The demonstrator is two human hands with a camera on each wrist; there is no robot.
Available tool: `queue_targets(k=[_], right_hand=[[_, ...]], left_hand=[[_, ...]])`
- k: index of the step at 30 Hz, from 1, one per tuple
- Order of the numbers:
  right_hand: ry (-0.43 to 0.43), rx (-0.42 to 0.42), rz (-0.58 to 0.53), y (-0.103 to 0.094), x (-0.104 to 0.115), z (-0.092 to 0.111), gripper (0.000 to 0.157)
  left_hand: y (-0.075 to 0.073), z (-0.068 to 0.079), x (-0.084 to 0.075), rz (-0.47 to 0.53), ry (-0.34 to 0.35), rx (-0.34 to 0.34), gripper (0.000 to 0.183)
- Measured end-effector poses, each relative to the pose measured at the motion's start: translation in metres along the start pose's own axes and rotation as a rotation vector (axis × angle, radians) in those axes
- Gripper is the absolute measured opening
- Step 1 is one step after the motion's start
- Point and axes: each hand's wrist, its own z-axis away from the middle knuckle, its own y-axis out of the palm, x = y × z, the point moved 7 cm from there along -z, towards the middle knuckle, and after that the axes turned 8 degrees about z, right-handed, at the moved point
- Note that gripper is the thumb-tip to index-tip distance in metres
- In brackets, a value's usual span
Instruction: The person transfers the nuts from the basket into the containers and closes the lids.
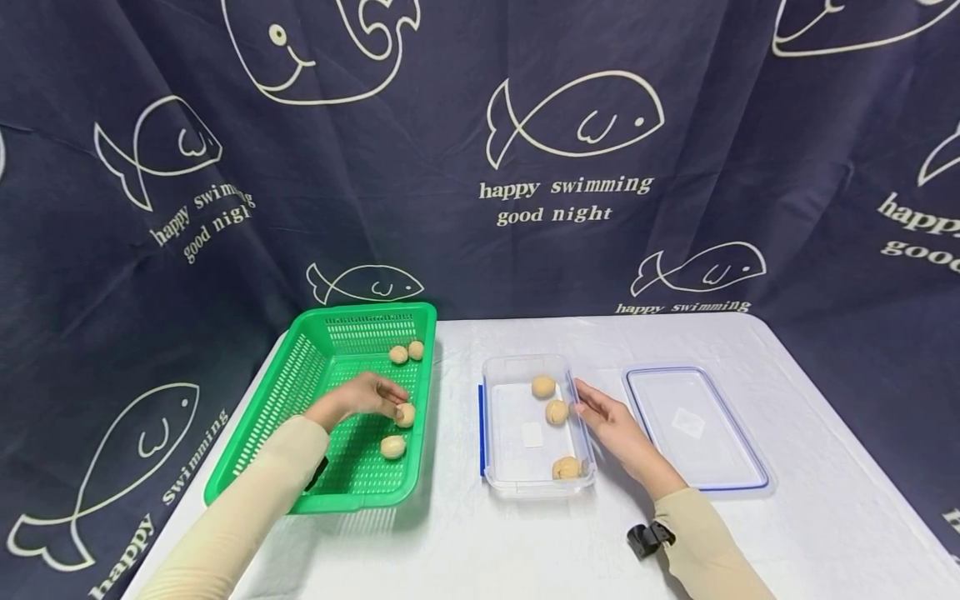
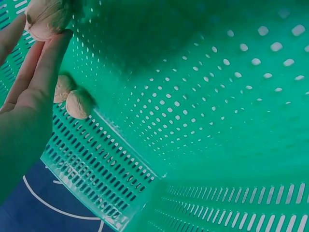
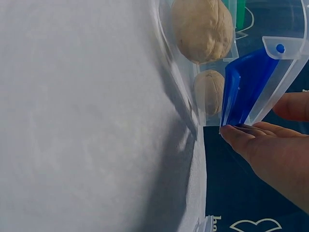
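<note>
My left hand (image 1: 367,395) is inside the green basket (image 1: 315,503), pinching a walnut (image 1: 405,415) between thumb and fingertips. In the left wrist view the same walnut (image 2: 47,18) shows at the top, with the fingertips under it. One walnut (image 1: 392,447) lies nearer in the basket, and two more (image 1: 398,355) sit at its far right corner. My right hand (image 1: 611,423) rests against the right side of the clear plastic box (image 1: 525,484), its fingers extended at the blue latch (image 3: 244,87). Inside the box are three walnuts (image 1: 557,412).
The box's clear lid (image 1: 693,479) with a blue seal lies flat on the white table (image 1: 465,550), right of the box. A second blue latch (image 1: 482,431) hangs along the box's left side. Behind the table hangs a dark fish-print curtain (image 1: 450,183).
</note>
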Motion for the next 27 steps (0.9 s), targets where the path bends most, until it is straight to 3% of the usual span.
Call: queue_targets(k=[10, 27], right_hand=[[-0.003, 0.009, -0.026, 0.0005, 0.0010, 0.0004, 0.053], [-0.003, 0.011, -0.019, 0.0008, 0.0026, 0.0008, 0.053]], left_hand=[[0.0033, -0.0017, 0.0021, -0.089, -0.051, -0.009, 0.041], [0.0009, 0.0011, -0.0038, -0.085, -0.006, -0.034, 0.034]])
